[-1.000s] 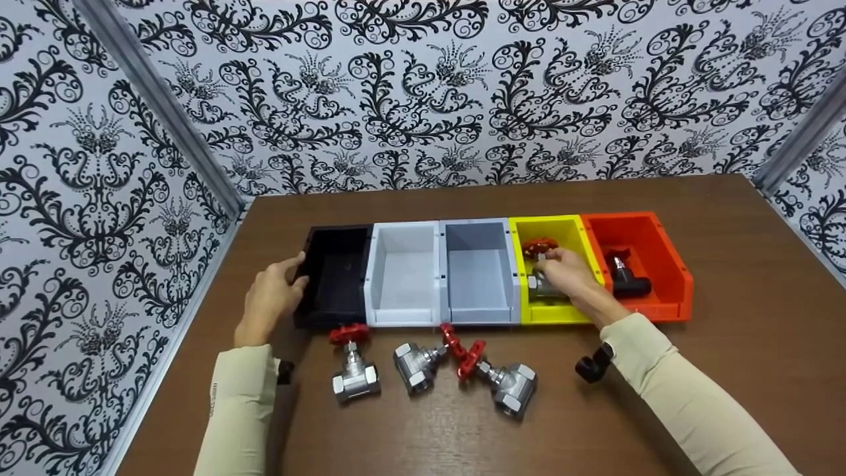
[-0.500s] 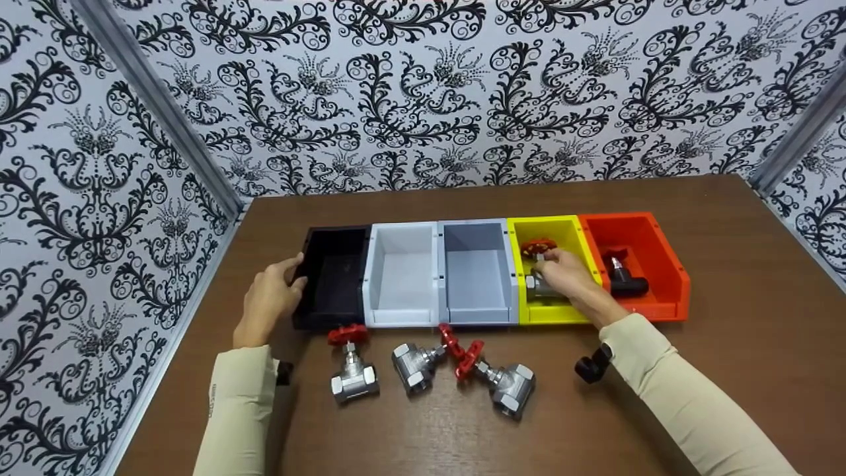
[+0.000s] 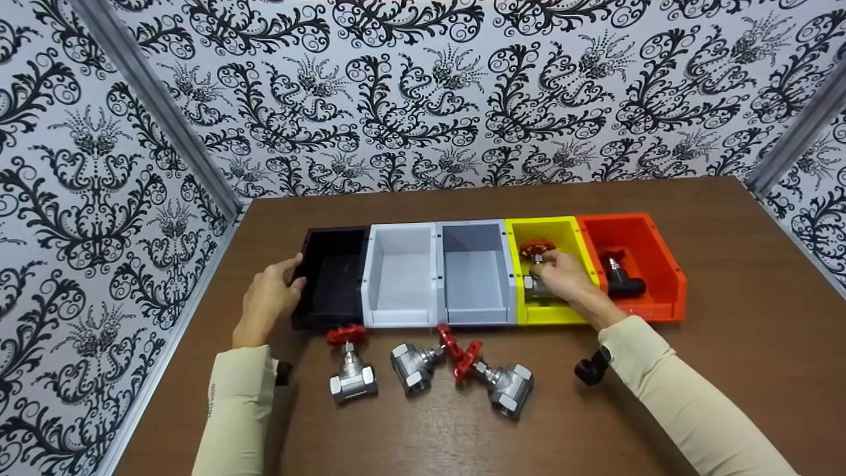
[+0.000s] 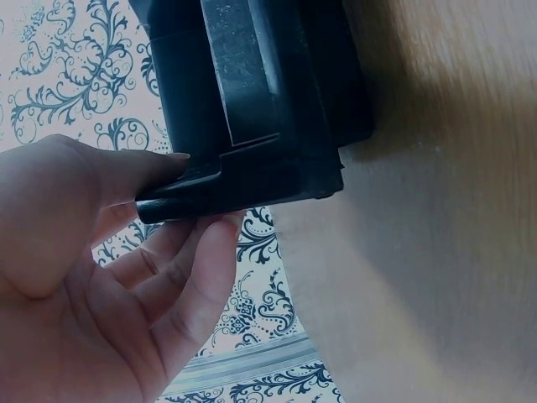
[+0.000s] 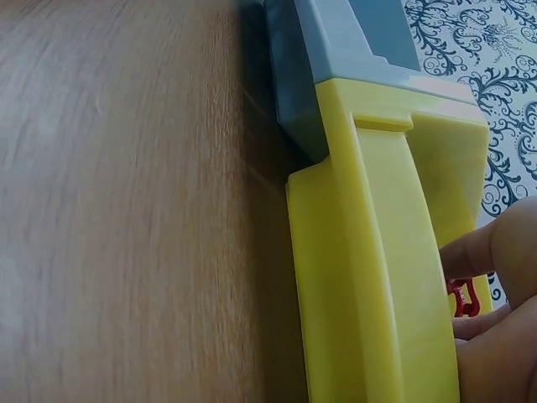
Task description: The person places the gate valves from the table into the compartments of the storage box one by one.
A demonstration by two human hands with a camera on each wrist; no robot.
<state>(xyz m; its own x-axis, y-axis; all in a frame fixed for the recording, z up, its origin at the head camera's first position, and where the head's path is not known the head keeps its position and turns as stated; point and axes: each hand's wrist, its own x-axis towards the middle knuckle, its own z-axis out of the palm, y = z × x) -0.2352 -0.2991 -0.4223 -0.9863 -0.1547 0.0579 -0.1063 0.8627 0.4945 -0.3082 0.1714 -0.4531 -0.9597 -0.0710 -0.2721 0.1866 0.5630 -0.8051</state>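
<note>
My left hand (image 3: pixel 266 301) grips the left wall of the black bin (image 3: pixel 327 322), its thumb over the rim and its fingers along the outside in the left wrist view. Inside the yellow bin (image 3: pixel 552 317), my right hand (image 3: pixel 570 281) holds a metal valve (image 3: pixel 533 286) by the stem area below its red handwheel (image 3: pixel 537 247). The hand hides part of the valve body. In the right wrist view, the front wall of the yellow bin covers most of the valve, and a bit of red handwheel (image 5: pixel 468 296) shows between the fingers.
White (image 3: pixel 400 318) and grey bins (image 3: pixel 479 316) stand joined between the black and yellow ones. The red-orange bin (image 3: pixel 651 312) at the right holds a black-bodied valve (image 3: pixel 624 287). In front lie three red-wheeled valves: left (image 3: pixel 353 382), middle (image 3: pixel 415 367), right (image 3: pixel 512 389).
</note>
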